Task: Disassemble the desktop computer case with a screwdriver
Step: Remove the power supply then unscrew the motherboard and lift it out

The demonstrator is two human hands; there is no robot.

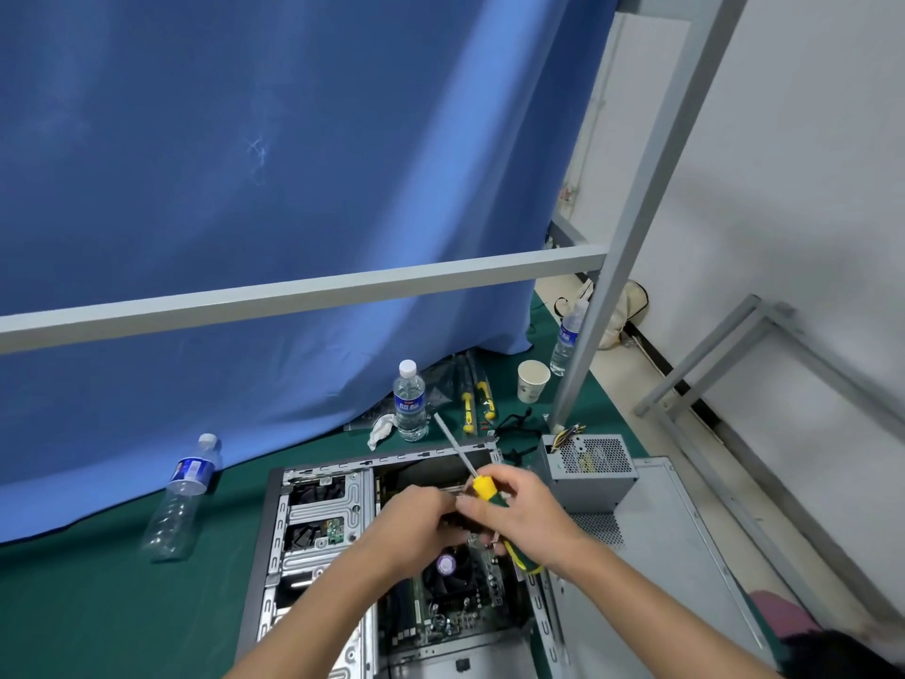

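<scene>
The open computer case (313,541) lies flat on the green table mat, its motherboard (455,610) and drive cage exposed. My right hand (529,517) grips a screwdriver (482,487) with a yellow and green handle; its shaft points up and away to the far left. My left hand (416,526) is curled over the middle of the case, fingertips meeting the right hand's fingers around some small thing that I cannot make out.
A removed power supply (587,470) and a grey side panel (676,556) lie right of the case. Water bottles (409,401) (183,497) (565,340), a paper cup (533,382) and yellow-handled tools (477,404) sit behind. A grey frame bar (294,291) crosses ahead.
</scene>
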